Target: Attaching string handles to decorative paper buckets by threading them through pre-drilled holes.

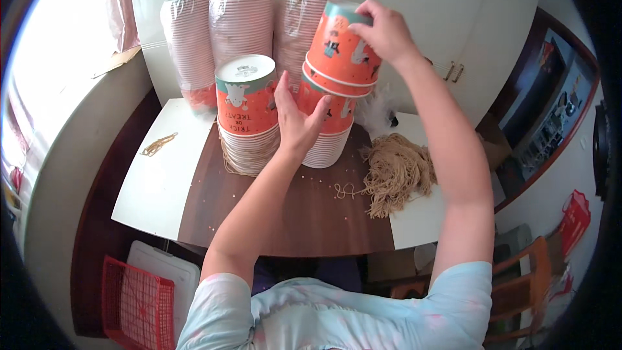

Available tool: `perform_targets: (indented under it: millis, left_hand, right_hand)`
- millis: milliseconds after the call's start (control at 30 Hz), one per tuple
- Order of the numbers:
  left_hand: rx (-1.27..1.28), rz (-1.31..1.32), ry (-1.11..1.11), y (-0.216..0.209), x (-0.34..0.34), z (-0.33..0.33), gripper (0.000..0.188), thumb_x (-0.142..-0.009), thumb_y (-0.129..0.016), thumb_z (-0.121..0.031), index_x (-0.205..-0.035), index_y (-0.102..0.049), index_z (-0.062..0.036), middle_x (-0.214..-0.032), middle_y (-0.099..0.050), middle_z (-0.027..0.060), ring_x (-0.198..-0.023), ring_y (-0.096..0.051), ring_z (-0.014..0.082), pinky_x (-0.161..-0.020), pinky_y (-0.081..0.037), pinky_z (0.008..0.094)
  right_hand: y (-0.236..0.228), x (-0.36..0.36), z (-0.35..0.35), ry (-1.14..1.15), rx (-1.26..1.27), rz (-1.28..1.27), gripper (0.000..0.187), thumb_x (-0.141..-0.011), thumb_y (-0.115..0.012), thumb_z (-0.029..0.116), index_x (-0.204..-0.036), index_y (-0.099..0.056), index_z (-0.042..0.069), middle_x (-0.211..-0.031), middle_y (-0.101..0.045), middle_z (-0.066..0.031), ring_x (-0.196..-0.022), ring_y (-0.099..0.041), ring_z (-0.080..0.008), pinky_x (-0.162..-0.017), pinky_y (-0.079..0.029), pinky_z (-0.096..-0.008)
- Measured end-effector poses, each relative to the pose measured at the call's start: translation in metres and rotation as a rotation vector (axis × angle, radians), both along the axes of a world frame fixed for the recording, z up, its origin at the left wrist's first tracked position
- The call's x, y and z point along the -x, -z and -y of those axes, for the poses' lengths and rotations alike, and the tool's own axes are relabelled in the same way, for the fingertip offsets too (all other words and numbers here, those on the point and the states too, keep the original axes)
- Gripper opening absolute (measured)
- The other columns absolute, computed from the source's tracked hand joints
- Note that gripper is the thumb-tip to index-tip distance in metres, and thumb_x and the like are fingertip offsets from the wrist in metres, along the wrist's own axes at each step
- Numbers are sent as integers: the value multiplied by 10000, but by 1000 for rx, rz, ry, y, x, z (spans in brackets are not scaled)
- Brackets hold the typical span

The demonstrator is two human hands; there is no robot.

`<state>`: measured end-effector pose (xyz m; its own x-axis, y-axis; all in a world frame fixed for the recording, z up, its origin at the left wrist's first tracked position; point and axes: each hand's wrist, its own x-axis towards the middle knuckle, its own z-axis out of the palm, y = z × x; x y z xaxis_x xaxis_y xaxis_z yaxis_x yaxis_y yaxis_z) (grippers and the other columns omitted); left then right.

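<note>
My right hand grips an upside-down orange paper bucket by its green base end. The bucket is raised and tilted over the right stack of buckets; a second rim shows just under its own. Fingers apart, my left hand is in front of the gap between the two stacks and holds nothing; whether it touches the right stack, I cannot tell. The left stack of upside-down buckets has a white base on top, and tan cords hang around its lower rims.
Several tall bucket stacks in clear plastic stand along the back. A heap of tan cord lies at the table's right, a small cord bundle at its left. Below left is a red basket; a wooden chair stands lower right.
</note>
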<state>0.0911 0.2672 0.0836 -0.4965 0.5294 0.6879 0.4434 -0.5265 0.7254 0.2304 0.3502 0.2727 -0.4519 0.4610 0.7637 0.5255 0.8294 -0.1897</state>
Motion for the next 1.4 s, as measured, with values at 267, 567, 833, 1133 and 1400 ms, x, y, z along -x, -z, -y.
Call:
perform_targets:
  millis: [267, 567, 833, 1133, 1400]
  left_hand:
    - [38, -320, -117, 3, 4, -37, 1241, -615, -869, -316, -1441, -31, 78, -1432, -260, 289, -1336, -310, 397, -1106, -293, 428]
    - [39, -295, -71, 25, 11, -15, 1103, -655, -807, -283, -1435, -103, 52, -1413, -268, 324, -1321, -297, 453, -1099, -288, 481]
    - [241, -344, -76, -25, 8, -42, 949, -735, -740, -482, -1394, -312, 51, -1352, -409, 288, -1263, -416, 401, -1047, -366, 429]
    - [103, 302, 552, 29, -6, 51, 471, -930, -588, -202, -1299, -448, 57, -1231, -553, 147, -1147, -521, 202, -990, -405, 351]
    - [591, 430, 484, 64, 52, 172, 322, -879, -610, -123, -1141, -604, 64, -966, -670, 47, -857, -613, 97, -773, -483, 234]
  right_hand:
    - [6, 8, 2, -9, -169, -135, 294, -769, -734, 191, -980, -625, 18, -885, -680, -157, -793, -663, -279, -715, -521, -348]
    - [3, -56, 44, -48, -338, -433, 279, -797, -744, 192, -970, -625, 10, -864, -685, -115, -746, -662, -209, -688, -523, -320]
    - [17, -64, 59, -112, -370, -709, 316, -793, -770, 223, -967, -628, 0, -905, -670, -71, -818, -623, -153, -761, -500, -297]
    - [218, -114, 146, -498, 826, -1465, 279, -938, -561, 176, -1159, -516, 12, -1153, -584, -85, -1071, -569, -197, -919, -483, -360]
    - [350, -82, 202, -688, 1883, -1253, 291, -905, -613, 207, -1138, -587, 35, -1054, -653, -81, -974, -631, -225, -890, -510, -367]
